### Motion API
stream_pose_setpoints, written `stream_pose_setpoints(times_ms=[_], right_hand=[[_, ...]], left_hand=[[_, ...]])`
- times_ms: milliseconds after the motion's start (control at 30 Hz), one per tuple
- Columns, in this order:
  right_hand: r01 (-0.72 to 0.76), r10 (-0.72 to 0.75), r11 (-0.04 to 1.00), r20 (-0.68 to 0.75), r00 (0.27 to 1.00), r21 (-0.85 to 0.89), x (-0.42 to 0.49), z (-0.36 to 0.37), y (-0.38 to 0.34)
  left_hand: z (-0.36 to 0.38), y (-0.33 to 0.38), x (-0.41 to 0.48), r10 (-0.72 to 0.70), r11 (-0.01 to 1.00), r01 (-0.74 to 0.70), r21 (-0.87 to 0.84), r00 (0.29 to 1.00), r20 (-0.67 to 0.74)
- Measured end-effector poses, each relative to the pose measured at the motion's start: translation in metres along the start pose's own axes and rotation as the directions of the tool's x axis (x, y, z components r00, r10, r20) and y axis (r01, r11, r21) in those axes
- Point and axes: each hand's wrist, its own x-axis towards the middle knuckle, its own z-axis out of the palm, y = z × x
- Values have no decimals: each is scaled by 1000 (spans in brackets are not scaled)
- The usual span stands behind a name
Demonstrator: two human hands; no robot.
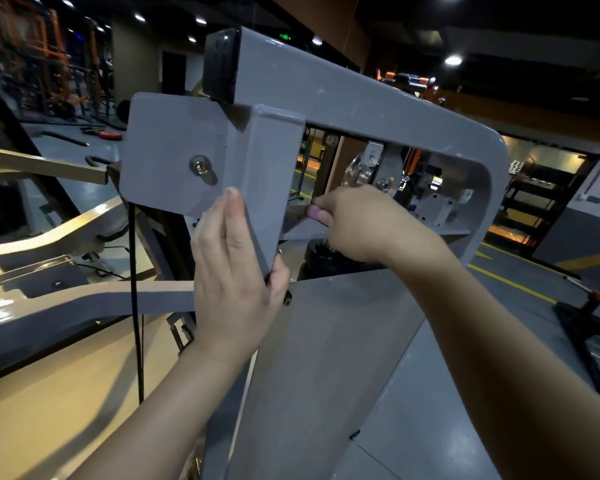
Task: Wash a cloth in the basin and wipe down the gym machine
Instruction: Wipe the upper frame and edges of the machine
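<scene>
The wiping step looks to be in hand. The left hand (234, 271) grips the grey post (264, 181) of the machine (378, 109), fingers curled round its edge, steadying. The right hand (357, 223) reaches into the frame opening and pinches a small lilac cloth (313, 213) against the inner ledge (305, 230) beside the post. Next, I'd say, it must drag the cloth along that ledge towards the pulley (357, 171). Most of the cloth is hidden under the fingers; no basin shows.

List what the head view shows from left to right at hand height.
Black cable → left hand gripping the grey post → pink cloth → right hand → frame's curved right side.
</scene>
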Motion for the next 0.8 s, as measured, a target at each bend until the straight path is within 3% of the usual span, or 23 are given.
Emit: stream_pose_setpoints(times_ms=[67,233,333,567,667,800], right_hand=[[19,-19,997,0,1000,71,-11,-7,2],[-91,88,995,-82,993,-32,19,-5,-18],[-135,138,990,-141,980,35,20,2,-19],[34,-40,990,41,998,138,-1,-9,3],[-16,7,993,77,997,118,5,-15,-1],[-91,96,992,-50,994,90,11,-8,-16]], left_hand=[[0,0,0,-6,1000,6,14,1000,-3],[-1,2,1,-39,999,39,15,999,16],[-9,5,4,-55,998,53,37,997,54],[-26,9,43,53,966,-85,243,989,136],[-31,5,51,67,939,-125,321,981,184],[-33,1,57,54,934,-134,332,970,239]])
